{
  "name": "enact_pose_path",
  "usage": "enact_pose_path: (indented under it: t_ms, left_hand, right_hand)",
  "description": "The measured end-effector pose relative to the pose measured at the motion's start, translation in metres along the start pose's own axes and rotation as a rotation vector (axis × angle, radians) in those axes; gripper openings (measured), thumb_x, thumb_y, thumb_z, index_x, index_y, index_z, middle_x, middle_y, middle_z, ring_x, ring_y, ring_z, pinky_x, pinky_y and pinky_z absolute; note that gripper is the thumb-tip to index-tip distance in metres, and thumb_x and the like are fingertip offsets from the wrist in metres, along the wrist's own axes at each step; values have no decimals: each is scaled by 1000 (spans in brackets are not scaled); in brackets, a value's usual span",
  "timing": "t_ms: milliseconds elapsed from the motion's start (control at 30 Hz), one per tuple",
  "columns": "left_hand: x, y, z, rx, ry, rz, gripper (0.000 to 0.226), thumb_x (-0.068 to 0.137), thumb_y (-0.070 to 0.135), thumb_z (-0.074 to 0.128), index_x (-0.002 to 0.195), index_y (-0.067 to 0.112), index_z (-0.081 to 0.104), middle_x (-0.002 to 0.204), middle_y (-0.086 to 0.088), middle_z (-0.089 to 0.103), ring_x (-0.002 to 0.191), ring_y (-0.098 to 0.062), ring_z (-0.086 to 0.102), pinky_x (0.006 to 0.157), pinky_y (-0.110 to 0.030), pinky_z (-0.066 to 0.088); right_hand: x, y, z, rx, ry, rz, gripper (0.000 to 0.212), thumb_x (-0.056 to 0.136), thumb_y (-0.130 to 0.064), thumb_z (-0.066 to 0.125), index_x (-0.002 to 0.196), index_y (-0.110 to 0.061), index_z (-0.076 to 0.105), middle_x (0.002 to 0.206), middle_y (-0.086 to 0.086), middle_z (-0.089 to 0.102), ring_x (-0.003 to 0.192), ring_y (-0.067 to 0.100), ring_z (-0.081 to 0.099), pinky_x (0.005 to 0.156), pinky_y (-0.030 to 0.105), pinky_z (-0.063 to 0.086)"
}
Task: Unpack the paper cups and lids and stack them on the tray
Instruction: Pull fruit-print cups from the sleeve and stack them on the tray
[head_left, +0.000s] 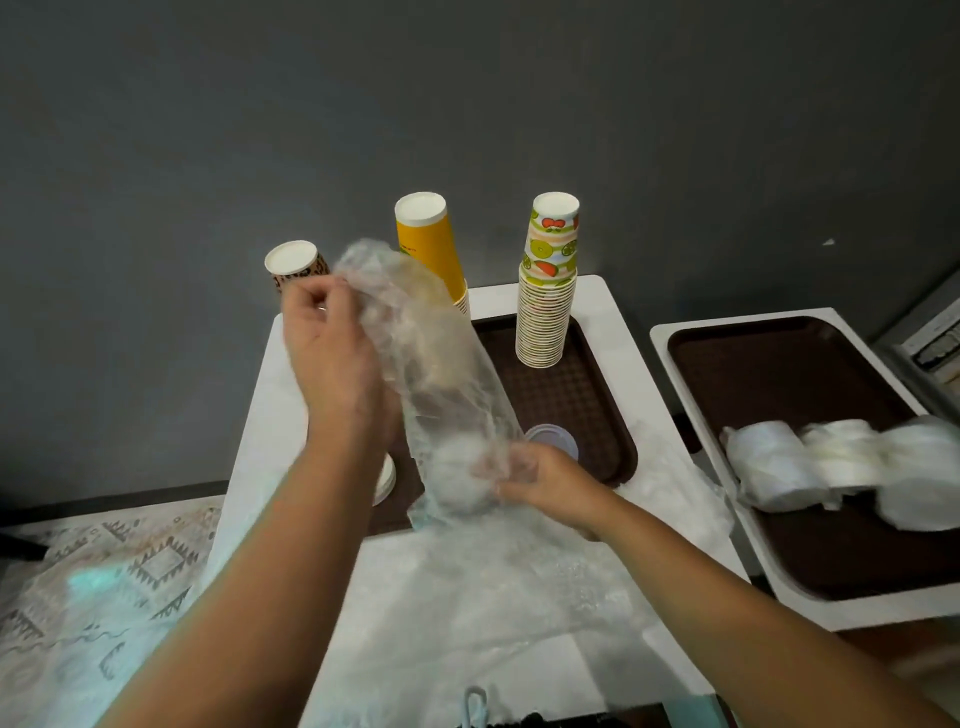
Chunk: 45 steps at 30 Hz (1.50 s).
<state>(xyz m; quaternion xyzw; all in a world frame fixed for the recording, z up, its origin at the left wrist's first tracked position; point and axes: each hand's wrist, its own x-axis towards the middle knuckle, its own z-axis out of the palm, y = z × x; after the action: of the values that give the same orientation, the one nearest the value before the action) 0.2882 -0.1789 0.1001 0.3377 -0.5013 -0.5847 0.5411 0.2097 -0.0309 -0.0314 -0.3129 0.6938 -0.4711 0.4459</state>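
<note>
Clear plastic sleeve (441, 384), blurred and tilted, hangs above the brown tray (582, 405) on the white surface (613, 312). Fingers of the left hand (332, 353) pinch its upper end; the right hand (540, 478) grips the lower end, where something white shows inside. Inverted cup stacks stand on the tray: fruit-patterned (548, 291), yellow (431, 244) and dark-patterned (296, 265). Wrapped white bundles (841, 467) lie on a second tray (779, 364) to the right.

Small dark print on the yellow cup stack (434, 249) is perhaps lettering, but too blurred to read.
</note>
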Motion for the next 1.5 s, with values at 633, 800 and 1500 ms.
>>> enact_pose_path:
  t_ms: [633, 800, 1500]
  left_hand:
    - [-38, -92, -210, 628, 93, -214, 11, 95, 9, 47, 85, 6, 43, 66, -14, 46, 44, -15, 44, 41, -21, 37]
    - [-52, -118, -237, 953, -75, -296, 8, 93, 7, 53, 92, 4, 45, 80, -12, 55, 66, -29, 50, 57, -34, 36]
    - [-85, -195, -196, 1454, -1389, 722, 58, 101, 49, 13, 151, 20, 20, 157, 2, 20, 143, -16, 19, 110, -39, 16]
  right_hand:
    - [-40, 38, -71, -793, 370, -32, 17, 80, -30, 74, 70, -27, 61, 72, -6, 61, 68, 9, 56, 66, 24, 41]
    - [-31, 59, -60, -1106, 440, -105, 25, 71, -13, 79, 91, -23, 68, 93, -3, 57, 85, 23, 59, 87, 33, 28]
    - [-22, 84, -13, -1211, 694, -521, 46, 76, -4, 47, 117, -19, 62, 119, 4, 61, 105, 22, 57, 108, 50, 19]
